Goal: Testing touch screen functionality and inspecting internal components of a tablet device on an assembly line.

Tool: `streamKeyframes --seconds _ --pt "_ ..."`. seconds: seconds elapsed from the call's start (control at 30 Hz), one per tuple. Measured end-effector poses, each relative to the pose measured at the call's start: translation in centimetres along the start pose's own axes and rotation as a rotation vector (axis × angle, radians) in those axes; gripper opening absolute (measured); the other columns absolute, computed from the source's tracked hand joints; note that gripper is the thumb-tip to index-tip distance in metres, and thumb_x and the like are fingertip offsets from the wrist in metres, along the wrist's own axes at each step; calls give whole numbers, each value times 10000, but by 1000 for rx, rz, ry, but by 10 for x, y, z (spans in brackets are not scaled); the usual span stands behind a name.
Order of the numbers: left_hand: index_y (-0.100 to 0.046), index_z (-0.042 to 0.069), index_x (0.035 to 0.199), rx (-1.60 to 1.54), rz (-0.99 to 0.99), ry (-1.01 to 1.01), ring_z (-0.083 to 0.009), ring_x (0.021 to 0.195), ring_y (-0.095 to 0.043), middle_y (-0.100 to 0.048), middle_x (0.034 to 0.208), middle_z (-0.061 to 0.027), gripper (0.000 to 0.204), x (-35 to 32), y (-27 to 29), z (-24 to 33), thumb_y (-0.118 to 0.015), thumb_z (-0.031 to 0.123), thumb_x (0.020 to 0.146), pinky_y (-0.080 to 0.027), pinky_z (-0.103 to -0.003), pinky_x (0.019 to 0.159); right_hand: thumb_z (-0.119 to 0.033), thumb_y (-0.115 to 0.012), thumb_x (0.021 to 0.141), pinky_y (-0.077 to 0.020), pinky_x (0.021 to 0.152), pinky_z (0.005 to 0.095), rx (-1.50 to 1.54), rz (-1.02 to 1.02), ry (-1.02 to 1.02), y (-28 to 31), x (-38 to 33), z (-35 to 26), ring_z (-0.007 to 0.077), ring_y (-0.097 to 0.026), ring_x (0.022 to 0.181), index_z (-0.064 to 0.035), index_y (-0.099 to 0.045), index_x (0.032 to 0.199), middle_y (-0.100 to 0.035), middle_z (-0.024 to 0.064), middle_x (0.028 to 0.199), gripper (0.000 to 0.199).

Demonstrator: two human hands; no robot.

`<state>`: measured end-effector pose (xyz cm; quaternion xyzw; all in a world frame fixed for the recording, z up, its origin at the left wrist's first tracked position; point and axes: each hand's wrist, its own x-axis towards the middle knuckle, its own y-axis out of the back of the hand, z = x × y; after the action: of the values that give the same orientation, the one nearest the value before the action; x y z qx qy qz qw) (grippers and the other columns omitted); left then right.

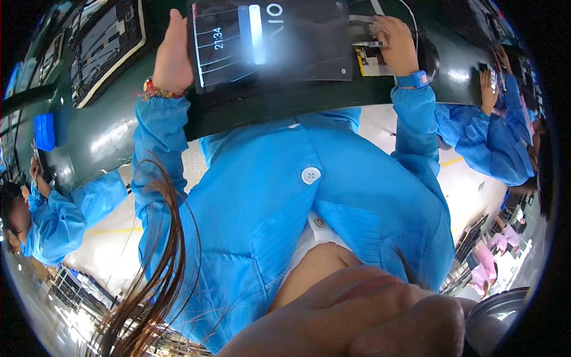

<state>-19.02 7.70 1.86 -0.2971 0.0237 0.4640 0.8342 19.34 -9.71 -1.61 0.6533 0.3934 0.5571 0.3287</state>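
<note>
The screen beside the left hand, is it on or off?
On: the screen shows lit-up white numbers and pale bars.

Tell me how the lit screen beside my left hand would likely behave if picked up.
The screen looks like a flat, unbent panel, so it would probably feel stiff rather than floppy. Its shiny, reflective face suggests it may be slippery, and perhaps fragile. Its broad, flat shape makes rolling unlikely.
</note>
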Motion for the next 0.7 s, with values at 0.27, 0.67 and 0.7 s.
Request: streamKeyframes --seconds 0.27,0.67,0.7 --pt "-504 28 1247 -8 129 -22 -261 1002 -623 -613 1156 -137 534 0 3 -6 -348 465 984 -520 -374 864 -311 -646 827 -293 1015 483 165 138 92 37 14 -125 350 -450 1165 -75 -569 1014 -544 148 1238 311" --pt "-611 13 1095 -327 -138 -12 -292 986 -616 -662 1030 -149 508 -1 -33 10 -361 439 978 -463 -392 915 -275 -662 810 -178 1094 555 310 -96 301 13 17 -191 275 -405 1265 -93 -575 827 -600 14 1190 202" --pt "-546 1 1211 -243 -177 -9 -247 1041 -604 -630 1140 -119 675 6 -25 5 -254 558 966 -449 -366 971 -254 -657 814 -179 1097 553 302 -80 325 13 18 -189 262 -428 1250 -95 -586 823 -616 12 1154 174"
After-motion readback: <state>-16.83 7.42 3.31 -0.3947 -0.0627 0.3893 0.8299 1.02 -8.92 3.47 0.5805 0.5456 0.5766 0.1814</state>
